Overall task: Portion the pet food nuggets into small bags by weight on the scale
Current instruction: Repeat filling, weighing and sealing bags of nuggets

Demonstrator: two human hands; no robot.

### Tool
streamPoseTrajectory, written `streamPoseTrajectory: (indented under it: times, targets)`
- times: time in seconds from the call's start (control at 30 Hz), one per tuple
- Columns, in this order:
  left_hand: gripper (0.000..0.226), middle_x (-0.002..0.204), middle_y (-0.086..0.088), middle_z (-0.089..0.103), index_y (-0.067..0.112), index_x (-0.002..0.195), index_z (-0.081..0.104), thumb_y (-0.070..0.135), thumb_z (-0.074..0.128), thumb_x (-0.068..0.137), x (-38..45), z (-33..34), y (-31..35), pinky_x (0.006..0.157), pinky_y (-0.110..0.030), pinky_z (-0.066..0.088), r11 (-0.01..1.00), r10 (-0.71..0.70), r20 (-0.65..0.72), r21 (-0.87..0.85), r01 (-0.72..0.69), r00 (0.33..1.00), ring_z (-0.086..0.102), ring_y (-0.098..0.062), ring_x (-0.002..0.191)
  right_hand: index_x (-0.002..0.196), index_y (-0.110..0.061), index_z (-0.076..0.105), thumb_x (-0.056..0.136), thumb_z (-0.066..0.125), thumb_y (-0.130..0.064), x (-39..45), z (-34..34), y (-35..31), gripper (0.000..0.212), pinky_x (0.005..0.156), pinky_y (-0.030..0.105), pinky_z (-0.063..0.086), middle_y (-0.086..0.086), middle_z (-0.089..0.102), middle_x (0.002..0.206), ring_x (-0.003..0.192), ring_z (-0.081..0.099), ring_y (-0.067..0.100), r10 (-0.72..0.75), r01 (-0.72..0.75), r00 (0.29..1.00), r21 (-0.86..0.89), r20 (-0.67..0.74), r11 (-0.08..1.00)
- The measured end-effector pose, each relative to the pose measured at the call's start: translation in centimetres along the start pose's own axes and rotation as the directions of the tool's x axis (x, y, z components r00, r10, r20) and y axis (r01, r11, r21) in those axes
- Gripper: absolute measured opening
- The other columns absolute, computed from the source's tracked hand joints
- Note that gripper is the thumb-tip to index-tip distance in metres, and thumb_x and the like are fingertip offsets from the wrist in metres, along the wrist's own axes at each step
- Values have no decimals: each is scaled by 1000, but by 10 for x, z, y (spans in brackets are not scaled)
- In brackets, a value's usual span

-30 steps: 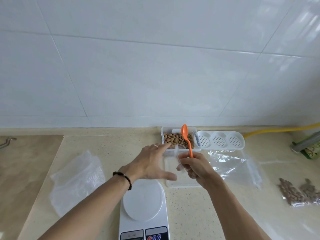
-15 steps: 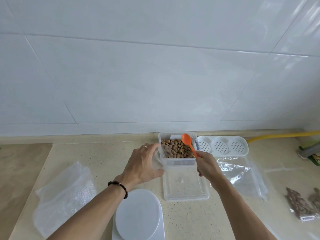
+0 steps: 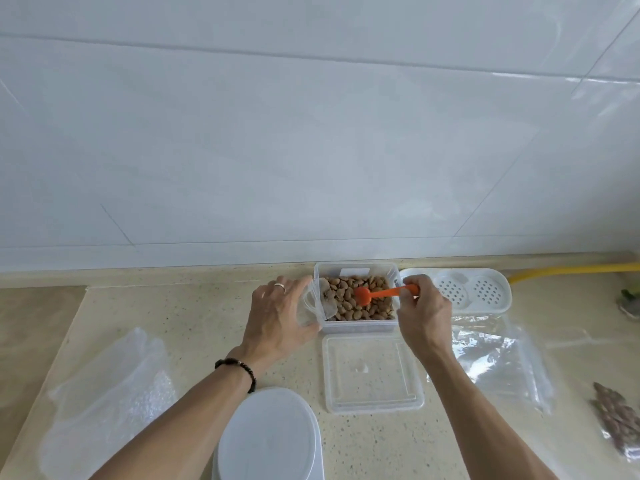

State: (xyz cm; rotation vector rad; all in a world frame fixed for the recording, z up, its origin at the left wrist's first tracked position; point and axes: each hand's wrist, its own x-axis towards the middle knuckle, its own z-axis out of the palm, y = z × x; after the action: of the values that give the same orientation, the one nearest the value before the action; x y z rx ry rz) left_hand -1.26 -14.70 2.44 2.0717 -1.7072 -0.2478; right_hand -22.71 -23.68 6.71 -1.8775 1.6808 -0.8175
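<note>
Mid-task scooping stage. The right hand pinches an orange spoon, its bowl lowered onto the nuggets in the clear container at centre frame. The left hand, fingers curled, holds a small clear bag at the container's left wall; whether the bag holds anything cannot be told. The scale, bottom centre, bears nothing. Filled bags at lower right suggest earlier portions done; this portion is not yet weighed.
</note>
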Motion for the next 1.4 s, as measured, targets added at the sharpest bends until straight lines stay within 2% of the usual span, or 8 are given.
streamPoseTrajectory:
  times: [0.13,0.27,0.57,0.83,0.97,1.13,1.27,1.4]
  targets:
    - [83,117,-3,58,27,141,38,53,72,70,4,2,-8,104,-43,36,1000,-9,-9,15,9,1000,52,-23,114,103,-13,59,98,49,-10,-3,19,0,12,55,41,59,6,67,76,55,67,21,215,-248,960,191,177,950]
    - [82,115,-3,58,26,140,41,53,72,70,7,1,-12,104,-42,36,999,-4,-13,43,5,1000,53,-22,111,107,-11,60,97,50,-5,0,22,5,15,48,27,53,12,67,74,49,63,16,426,-474,880,352,208,807]
    - [79,115,0,54,29,135,40,57,68,67,29,-8,4,105,-40,31,990,2,42,142,-8,999,51,-21,112,108,-5,60,94,53,1,3,-1,16,17,49,25,49,13,70,80,48,58,17,606,-592,775,548,182,592]
    - [84,122,-6,51,23,137,35,51,72,67,52,-6,30,106,-43,30,985,-15,162,174,-13,987,47,-26,117,102,-8,62,94,53,-1,6,-36,1,14,48,27,48,19,69,86,43,57,11,457,-446,878,587,140,676]
    - [95,124,-5,46,24,143,28,47,77,66,51,-3,37,106,-43,28,995,-52,183,-74,66,982,42,-25,122,92,-14,62,94,55,-4,1,-40,-25,13,47,34,53,9,65,88,46,61,19,62,-119,987,426,146,897]
    - [98,126,-1,43,27,143,25,42,79,63,45,0,32,105,-47,35,942,-136,193,-279,187,972,42,-20,125,91,-22,62,95,56,-12,-7,-44,-40,13,56,39,50,-9,59,61,59,59,20,-355,330,922,166,156,929]
    - [95,134,-5,43,25,143,28,39,81,66,42,0,27,106,-47,35,931,-163,161,-302,206,973,41,-21,127,92,-22,63,94,58,-11,-6,-48,-41,12,48,37,46,-5,61,59,51,59,22,-341,333,939,160,29,929]
    - [93,125,-5,49,23,141,33,39,82,64,38,1,19,104,-44,36,953,-167,83,-243,182,982,47,-23,120,91,-21,63,94,57,-7,0,-44,-24,15,49,43,54,-10,66,77,52,63,26,-17,59,991,329,-129,943]
